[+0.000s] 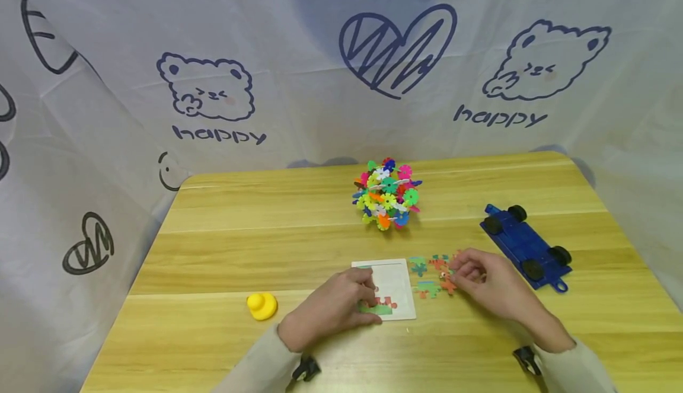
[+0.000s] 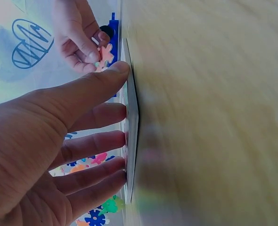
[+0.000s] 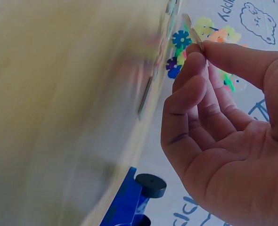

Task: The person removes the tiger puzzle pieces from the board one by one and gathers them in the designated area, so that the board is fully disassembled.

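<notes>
A white puzzle tray [image 1: 404,289] lies on the table, with joined red and green pieces [image 1: 381,309] along its lower part. My left hand [image 1: 341,298] rests on the tray's left side; its thumb and fingers touch the tray in the left wrist view. To the right of the tray, my right hand [image 1: 488,283] pinches an orange-red jigsaw piece [image 2: 107,55] between thumb and forefinger, raised off the table. The piece appears edge-on in the right wrist view. Loose jigsaw pieces [image 1: 427,289] lie between the tray and my right hand.
Behind the tray stands a ball of colourful flower-shaped plastic discs [image 1: 388,194]. A blue toy vehicle [image 1: 523,245] lies wheels-up at the right. At the left sits a yellow rubber duck [image 1: 262,306]. A printed white cloth [image 1: 304,85] hangs behind the wooden table [image 1: 256,203].
</notes>
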Demonstrator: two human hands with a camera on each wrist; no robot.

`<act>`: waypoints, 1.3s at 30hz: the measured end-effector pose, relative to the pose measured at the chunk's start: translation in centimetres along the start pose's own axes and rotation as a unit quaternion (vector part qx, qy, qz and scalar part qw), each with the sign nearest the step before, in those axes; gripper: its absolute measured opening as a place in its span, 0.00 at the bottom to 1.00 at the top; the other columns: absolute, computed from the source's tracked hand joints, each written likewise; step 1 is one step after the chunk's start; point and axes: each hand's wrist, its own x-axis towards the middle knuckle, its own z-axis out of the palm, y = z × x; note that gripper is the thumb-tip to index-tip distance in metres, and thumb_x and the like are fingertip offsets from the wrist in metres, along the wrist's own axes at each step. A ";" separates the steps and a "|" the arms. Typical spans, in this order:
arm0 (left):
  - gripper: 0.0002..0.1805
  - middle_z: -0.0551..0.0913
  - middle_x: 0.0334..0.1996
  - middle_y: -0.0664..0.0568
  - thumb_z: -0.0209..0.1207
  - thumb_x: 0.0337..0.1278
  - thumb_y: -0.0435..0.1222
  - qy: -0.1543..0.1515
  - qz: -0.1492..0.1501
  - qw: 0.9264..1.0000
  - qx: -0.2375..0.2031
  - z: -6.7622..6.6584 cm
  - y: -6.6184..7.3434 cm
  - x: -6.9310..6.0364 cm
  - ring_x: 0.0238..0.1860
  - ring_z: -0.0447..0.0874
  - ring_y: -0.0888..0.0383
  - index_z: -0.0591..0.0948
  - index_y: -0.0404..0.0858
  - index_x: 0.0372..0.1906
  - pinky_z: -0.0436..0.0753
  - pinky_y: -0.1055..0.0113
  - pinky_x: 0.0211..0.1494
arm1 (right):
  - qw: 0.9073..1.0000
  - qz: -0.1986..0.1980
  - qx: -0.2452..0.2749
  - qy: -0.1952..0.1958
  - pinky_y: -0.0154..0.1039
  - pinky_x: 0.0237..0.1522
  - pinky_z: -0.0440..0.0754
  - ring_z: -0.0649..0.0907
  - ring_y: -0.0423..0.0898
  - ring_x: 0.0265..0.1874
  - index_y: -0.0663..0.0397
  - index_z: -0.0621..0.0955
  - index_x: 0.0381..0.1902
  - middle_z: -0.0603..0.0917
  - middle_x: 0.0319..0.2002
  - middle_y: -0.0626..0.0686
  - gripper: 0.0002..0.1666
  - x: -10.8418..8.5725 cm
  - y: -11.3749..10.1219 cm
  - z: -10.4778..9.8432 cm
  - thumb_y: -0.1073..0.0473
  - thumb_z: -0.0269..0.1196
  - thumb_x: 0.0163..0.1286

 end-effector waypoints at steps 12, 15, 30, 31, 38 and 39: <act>0.12 0.85 0.43 0.57 0.79 0.61 0.47 0.003 0.002 1.000 0.006 0.1 0.0 -0.1 0.42 0.80 0.67 0.94 0.43 0.39 0.84 0.81 0.51 | 0.999 0.002 -0.024 -0.036 0.30 0.32 0.81 0.81 0.33 0.30 0.56 0.87 0.42 0.88 0.32 0.44 0.05 0.1 1.3 -0.5 0.64 0.74 0.71; 0.12 0.85 0.43 0.58 0.79 0.61 0.47 0.004 0.004 1.000 0.008 0.2 -0.1 -0.1 0.42 0.80 0.67 0.94 0.43 0.39 0.83 0.81 0.51 | 0.998 0.000 -0.031 -0.048 0.30 0.32 0.80 0.80 0.33 0.29 0.57 0.87 0.41 0.87 0.32 0.44 0.04 0.2 1.4 -0.5 0.64 0.73 0.71; 0.12 0.85 0.42 0.58 0.79 0.61 0.48 0.001 0.001 1.000 0.009 0.2 -0.1 0.0 0.42 0.79 0.67 0.94 0.43 0.39 0.82 0.81 0.50 | 0.997 -0.002 -0.064 -0.046 0.30 0.30 0.76 0.76 0.34 0.27 0.56 0.87 0.40 0.83 0.29 0.43 0.05 0.3 1.5 -0.3 0.64 0.73 0.69; 0.12 0.85 0.42 0.58 0.79 0.61 0.48 0.001 0.001 1.000 0.009 0.2 -0.1 0.0 0.42 0.79 0.67 0.94 0.43 0.39 0.82 0.81 0.50 | 0.997 -0.003 -0.065 -0.044 0.30 0.30 0.76 0.76 0.34 0.27 0.56 0.87 0.40 0.83 0.30 0.43 0.04 0.3 1.5 -0.3 0.63 0.73 0.70; 0.13 0.86 0.43 0.58 0.79 0.61 0.48 -0.001 0.000 1.000 0.011 0.1 -0.1 0.0 0.42 0.80 0.67 0.95 0.43 0.40 0.83 0.80 0.51 | 0.998 -0.002 -0.055 -0.028 0.29 0.30 0.76 0.76 0.34 0.27 0.50 0.86 0.39 0.83 0.29 0.42 0.06 0.5 0.3 0.0 0.60 0.75 0.72; 0.13 0.86 0.43 0.58 0.79 0.61 0.48 -0.002 0.000 1.000 0.012 0.1 -0.1 0.0 0.42 0.80 0.67 0.95 0.43 0.40 0.84 0.80 0.50 | 0.998 -0.007 -0.051 -0.028 0.29 0.30 0.76 0.76 0.34 0.27 0.50 0.86 0.39 0.83 0.29 0.42 0.06 0.6 0.0 0.2 0.60 0.75 0.72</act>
